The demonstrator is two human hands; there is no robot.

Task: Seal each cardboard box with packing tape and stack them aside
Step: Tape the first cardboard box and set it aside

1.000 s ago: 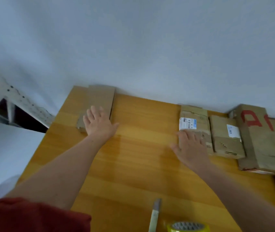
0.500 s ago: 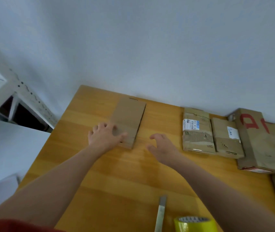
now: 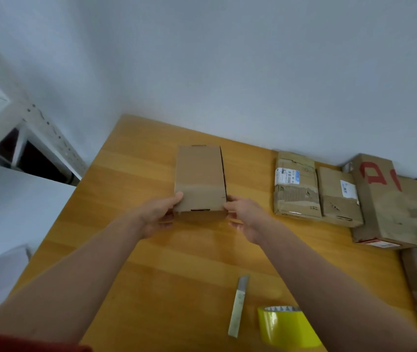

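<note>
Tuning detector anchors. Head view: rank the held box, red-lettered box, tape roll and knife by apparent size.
Largest first:
1. red-lettered box
2. held box
3. tape roll, close to the camera and partly hidden, so unsure
4. knife

1. We see the box mid-frame on the surface.
2. A row of boxes sits right of it.
3. Lower right, the knife lies left of the tape roll.

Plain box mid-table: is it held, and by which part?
Yes. The left hand grips the plain box at its near left corner, the right hand at its near right corner.
</note>
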